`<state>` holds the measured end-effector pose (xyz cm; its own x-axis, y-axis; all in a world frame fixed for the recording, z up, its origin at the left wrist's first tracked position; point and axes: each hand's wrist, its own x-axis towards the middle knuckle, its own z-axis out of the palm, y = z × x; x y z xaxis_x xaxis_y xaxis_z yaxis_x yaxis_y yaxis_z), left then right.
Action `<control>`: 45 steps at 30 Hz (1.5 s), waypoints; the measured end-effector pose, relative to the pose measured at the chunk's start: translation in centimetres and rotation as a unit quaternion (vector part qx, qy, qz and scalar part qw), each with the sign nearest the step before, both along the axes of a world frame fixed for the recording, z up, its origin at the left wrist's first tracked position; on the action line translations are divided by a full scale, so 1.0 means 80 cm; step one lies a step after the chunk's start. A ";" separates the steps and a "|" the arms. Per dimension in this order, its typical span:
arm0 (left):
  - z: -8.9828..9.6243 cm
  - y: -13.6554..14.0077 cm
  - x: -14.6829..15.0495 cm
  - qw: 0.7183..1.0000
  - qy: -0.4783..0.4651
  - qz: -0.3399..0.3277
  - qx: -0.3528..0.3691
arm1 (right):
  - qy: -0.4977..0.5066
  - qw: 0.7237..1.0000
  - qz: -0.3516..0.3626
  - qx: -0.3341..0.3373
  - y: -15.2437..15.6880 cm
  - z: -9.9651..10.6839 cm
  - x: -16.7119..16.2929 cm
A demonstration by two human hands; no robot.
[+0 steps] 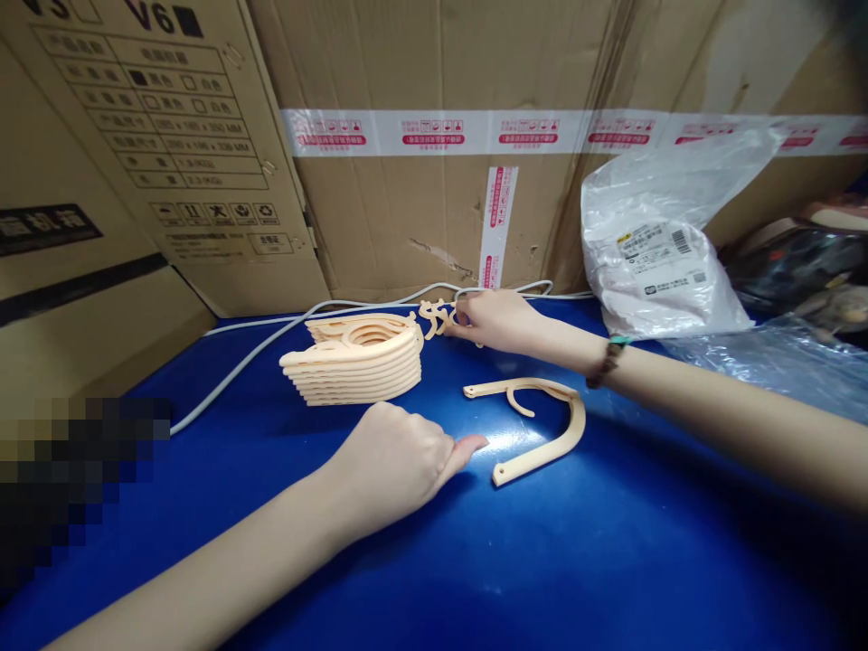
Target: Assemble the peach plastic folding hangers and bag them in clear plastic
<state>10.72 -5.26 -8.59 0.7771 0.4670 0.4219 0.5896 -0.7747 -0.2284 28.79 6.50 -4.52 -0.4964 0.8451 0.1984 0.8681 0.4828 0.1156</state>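
A folding hanger part [576, 423], cream plastic and curved like a U, lies on the blue surface with a small inner hook. My left hand [410, 452] hovers to its left, fingers curled in and thumb sticking out, with no object showing in it. Farther back, my right hand [498, 316] reaches into a small heap of cream hanger hooks [434, 315], its fingertips closed around one of them. The tips are partly hidden by the hand. A neat stack of matching curved hanger parts [359, 366] sits left of the heap.
Cardboard boxes [420, 63] rise behind the blue surface [542, 561]. A white cable [250, 355] runs along the back and down the left. At the right are a labelled white plastic bag [657, 253] and clear plastic wrapping [800, 353].
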 end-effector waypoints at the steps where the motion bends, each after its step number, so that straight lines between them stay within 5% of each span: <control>1: -0.001 0.001 -0.001 1.000 -0.006 -0.005 0.013 | 0.002 1.000 -0.019 -0.001 0.006 -0.002 -0.007; 12: -0.002 -0.002 0.000 0.998 -0.018 0.005 0.054 | 0.019 0.983 -0.148 -0.103 0.025 -0.011 -0.031; 16: -0.003 -0.003 0.000 0.999 -0.018 0.002 0.036 | 0.030 0.983 -0.145 -0.106 0.026 -0.013 -0.027; 26: 0.012 -0.003 0.003 0.986 -0.083 -0.017 -0.145 | 0.038 0.985 -0.139 -0.099 0.026 -0.010 -0.025; 45: 0.006 -0.003 0.003 0.988 -0.056 0.002 -0.145 | 0.115 0.969 -0.172 -0.135 0.031 -0.013 -0.029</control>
<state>10.99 -5.53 -8.12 0.7314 0.5832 0.3534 0.6010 -0.7962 0.0700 26.50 8.98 -5.58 -0.1459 0.9891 0.0198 0.9707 0.1469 -0.1899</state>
